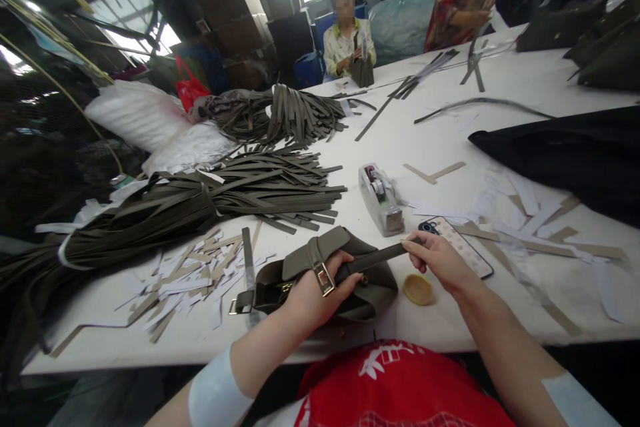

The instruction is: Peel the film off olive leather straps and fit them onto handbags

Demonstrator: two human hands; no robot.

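Observation:
A dark olive handbag (383, 287) lies on the white table close in front of me, its flap and gold-coloured clasp (324, 278) facing up. My left hand (317, 290) grips the bag near the clasp, fingers wrapped over a strap. From there the flat olive strap (383, 255) runs to the right. Its far end is pinched between the thumb and fingers of my right hand (437, 259). At the bag's left side sits a short strap with a metal buckle (241, 305). The bag's underside is hidden.
A tape dispenser (383, 203), a phone (467, 250) and a round yellowish dish (418, 289) lie nearby. Bundles of olive straps (260, 190) fill the left, with paper strips (195, 280) in front. A dark cloth (565, 153) lies right. Across the table a person (350, 40) handles a bag.

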